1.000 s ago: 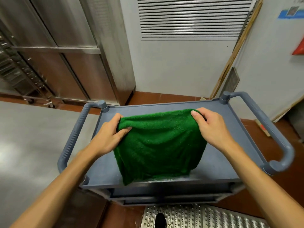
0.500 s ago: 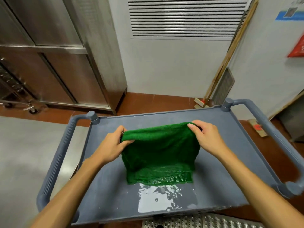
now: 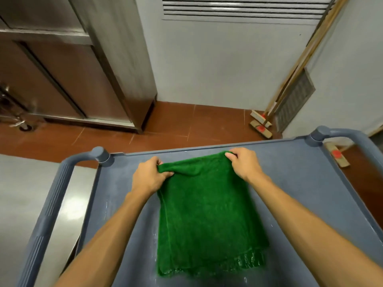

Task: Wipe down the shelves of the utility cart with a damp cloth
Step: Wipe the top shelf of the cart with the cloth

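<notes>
A wet green cloth lies spread on the top shelf of the blue-grey utility cart, reaching from near its far rim toward me. My left hand pinches the cloth's far left corner. My right hand grips the far right corner. Both hands are close to the shelf's far edge. The cloth's near hem glistens with water, and small droplets dot the shelf beside it.
The cart's handles curve up at the left and the right. A stainless cabinet stands on the red tile floor beyond. Brooms lean in the wall corner at the right. A steel counter lies left of the cart.
Both hands have pushed the cloth away from me toward the shelf's far edge, and it now lies flatter and longer. The view has dropped closer over the cart.
</notes>
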`<state>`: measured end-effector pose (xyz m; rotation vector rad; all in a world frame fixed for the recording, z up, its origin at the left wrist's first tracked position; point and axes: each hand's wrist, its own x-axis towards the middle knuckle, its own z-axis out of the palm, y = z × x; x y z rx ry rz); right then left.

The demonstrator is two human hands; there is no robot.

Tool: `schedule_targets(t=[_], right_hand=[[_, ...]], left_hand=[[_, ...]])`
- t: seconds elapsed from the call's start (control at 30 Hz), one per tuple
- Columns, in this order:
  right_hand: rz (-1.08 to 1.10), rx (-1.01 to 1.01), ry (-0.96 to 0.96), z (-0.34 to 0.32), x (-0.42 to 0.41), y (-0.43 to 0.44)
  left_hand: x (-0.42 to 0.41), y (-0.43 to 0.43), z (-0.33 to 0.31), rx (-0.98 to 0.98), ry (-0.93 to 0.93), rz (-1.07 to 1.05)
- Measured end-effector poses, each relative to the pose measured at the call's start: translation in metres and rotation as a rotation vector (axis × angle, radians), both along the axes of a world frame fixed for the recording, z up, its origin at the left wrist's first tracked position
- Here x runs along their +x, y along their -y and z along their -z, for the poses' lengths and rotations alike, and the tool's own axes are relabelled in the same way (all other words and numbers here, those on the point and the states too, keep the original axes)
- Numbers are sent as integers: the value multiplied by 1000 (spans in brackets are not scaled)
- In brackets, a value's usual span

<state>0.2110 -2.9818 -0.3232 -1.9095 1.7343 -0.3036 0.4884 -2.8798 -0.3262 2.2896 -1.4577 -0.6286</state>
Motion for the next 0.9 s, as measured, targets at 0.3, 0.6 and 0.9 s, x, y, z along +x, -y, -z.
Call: schedule_targets(t=[0.3, 0.6, 0.9], right_hand=[[117, 45, -53, 38, -6, -2], [141, 165, -338, 42, -68, -124], [133, 263, -357, 42, -74, -184]], left_hand=[[-9, -10, 52, -31, -7, -155], [-53, -112, 74, -49, 143, -230], [-86, -159, 63, 243, 59, -286]])
